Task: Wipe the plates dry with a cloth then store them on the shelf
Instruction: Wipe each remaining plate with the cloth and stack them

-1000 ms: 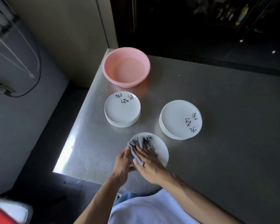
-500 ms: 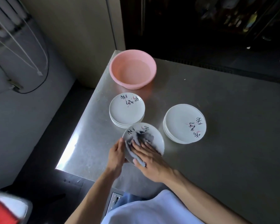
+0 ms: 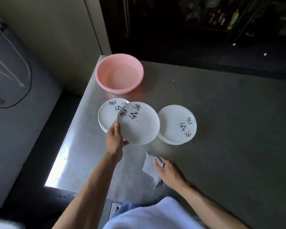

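My left hand (image 3: 114,140) grips the near-left rim of a white plate (image 3: 139,124) with black lettering and holds it raised, between the two stacks. It partly covers the left stack of plates (image 3: 106,115). The right stack of plates (image 3: 176,123) stands just to its right. My right hand (image 3: 168,172) rests low over the steel table (image 3: 229,129), nearer to me, holding a grey cloth (image 3: 149,167) that hangs crumpled from the fingers.
A pink basin (image 3: 119,73) sits at the table's far left corner. The table's left edge (image 3: 64,142) drops to a dark floor. A dark shelf area (image 3: 205,22) lies beyond the table's far edge. Cables (image 3: 26,90) hang on the left wall.
My right hand has come off the plate with the cloth and moved down to the right. My left hand has lifted the plate up and away toward the stacks.
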`<action>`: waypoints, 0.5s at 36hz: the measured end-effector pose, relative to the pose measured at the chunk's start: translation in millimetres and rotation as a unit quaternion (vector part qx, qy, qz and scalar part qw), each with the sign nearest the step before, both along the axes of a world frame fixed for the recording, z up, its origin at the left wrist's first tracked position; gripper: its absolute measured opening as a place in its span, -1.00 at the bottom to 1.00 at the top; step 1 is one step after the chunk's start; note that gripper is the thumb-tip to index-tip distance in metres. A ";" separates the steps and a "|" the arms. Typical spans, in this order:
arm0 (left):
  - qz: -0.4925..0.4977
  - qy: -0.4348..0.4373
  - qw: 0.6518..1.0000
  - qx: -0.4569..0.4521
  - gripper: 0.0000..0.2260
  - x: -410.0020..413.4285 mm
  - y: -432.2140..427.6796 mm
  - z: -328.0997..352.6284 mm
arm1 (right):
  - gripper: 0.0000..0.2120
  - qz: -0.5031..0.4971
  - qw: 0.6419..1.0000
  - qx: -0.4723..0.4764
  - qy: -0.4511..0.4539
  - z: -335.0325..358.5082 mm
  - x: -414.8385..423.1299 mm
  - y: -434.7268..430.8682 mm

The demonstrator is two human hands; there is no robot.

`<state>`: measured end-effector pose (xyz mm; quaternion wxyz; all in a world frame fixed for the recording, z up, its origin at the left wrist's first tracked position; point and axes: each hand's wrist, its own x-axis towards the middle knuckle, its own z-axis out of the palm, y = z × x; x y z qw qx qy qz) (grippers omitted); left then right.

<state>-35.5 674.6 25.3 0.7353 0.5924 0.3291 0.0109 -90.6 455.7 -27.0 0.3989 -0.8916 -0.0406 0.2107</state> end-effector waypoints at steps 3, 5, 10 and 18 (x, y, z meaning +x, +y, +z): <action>-0.026 0.007 1.000 0.003 -0.67 14.7 -26.0 2.5 | -0.68 -0.004 1.000 -0.013 0.002 1.2 -3.8 -1.7; -0.047 0.007 0.999 0.003 -0.67 24.1 -43.6 2.8 | -0.71 -0.008 1.000 -0.001 0.000 7.0 -4.0 -2.0; -0.103 0.011 0.995 0.004 -0.71 44.5 -79.6 3.2 | -0.52 -0.024 0.998 0.026 0.045 18.5 0.7 1.4; -0.136 0.042 0.989 0.029 -0.72 64.8 -104.0 -7.8 | -0.62 -0.022 0.997 0.040 0.066 8.6 11.6 0.7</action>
